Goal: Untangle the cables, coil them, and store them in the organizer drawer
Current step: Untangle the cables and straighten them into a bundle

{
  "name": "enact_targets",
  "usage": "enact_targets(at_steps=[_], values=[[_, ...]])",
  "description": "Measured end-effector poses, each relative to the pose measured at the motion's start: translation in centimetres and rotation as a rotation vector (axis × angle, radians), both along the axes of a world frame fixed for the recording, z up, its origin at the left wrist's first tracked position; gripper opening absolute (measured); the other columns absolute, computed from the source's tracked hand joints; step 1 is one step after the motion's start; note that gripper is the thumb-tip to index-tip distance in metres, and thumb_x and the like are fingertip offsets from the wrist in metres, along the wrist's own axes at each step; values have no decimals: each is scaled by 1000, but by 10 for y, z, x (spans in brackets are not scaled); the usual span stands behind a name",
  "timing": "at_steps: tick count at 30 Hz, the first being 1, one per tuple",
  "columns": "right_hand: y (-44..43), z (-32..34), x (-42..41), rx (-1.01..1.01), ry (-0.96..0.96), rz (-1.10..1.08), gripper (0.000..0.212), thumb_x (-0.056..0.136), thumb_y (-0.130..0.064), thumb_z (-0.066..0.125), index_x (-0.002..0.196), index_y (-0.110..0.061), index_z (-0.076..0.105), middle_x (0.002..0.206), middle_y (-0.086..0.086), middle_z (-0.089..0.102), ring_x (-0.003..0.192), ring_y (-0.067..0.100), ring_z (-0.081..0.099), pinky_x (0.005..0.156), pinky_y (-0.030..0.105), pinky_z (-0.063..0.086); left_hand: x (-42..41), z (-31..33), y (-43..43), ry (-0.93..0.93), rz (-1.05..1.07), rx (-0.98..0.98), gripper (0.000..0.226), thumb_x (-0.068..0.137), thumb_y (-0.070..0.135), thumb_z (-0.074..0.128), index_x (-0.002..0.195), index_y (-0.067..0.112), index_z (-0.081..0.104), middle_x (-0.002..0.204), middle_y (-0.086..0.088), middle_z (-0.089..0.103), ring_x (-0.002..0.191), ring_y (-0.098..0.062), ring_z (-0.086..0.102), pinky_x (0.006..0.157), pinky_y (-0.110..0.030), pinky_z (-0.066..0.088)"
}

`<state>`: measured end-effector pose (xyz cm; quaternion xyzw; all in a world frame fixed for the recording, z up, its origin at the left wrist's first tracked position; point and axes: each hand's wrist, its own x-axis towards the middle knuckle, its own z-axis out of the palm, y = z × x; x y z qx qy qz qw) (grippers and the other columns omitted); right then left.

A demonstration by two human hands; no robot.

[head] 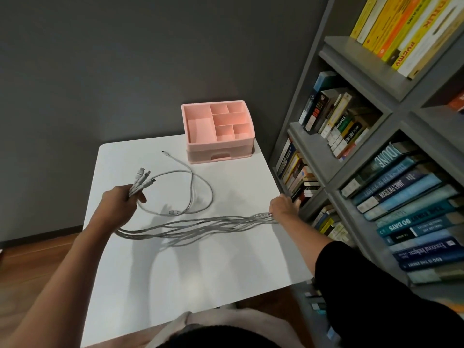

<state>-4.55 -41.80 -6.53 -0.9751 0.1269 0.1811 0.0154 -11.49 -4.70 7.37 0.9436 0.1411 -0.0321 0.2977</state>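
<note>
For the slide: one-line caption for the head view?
Left hand grips plug ends of the cable bundle, right hand holds its strands stretched over the table; a looped cable lies near the pink organizer.

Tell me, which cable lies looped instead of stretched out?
The cable on the table nearest the organizer; the rest form a bundle stretched between the left hand and right hand.

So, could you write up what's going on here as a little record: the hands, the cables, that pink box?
left hand: grips the connector ends of the cable bundle
right hand: grips the bundle further along, at the table's right edge
cable bundle: stretched between both hands over the white table
loose cable: looped on the table
pink organizer: back of table, top compartments look empty
drawer: closed
bookshelf: right of the table
</note>
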Motion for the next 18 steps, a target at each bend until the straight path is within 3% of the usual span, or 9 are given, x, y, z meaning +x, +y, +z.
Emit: enact_targets(at_steps=[4,9,14,18], values=[[2,-2,-4,-29,4,-55,34,98,-22,36,115,-11,63,122,6,56,115,21,51,105,36,28,-11,-5,10,-5,36,-15,30,94,5,42,80,8,69,53,-5,47,49,-23,41,51,-27,34],[25,5,-5,-65,-117,-37,35,94,-3,36,115,-13,61,124,7,59,117,23,50,100,38,29,-23,-15,15,22,37,-85,31,94,7,44,75,12,68,50,-3,45,50,-22,40,52,-29,33],[88,18,9,74,-12,97,33,91,-11,45,122,-12,56,130,9,52,124,28,44,102,39,30,-29,-24,27,21,83,-228,34,98,21,45,75,13,68,44,0,38,46,-21,37,51,-30,33],[135,19,12,217,-1,243,29,88,-8,46,112,-13,61,123,9,57,118,28,49,97,38,31,-35,-32,34,47,122,-403,38,99,31,45,75,12,66,39,9,32,46,-20,32,48,-25,29]])
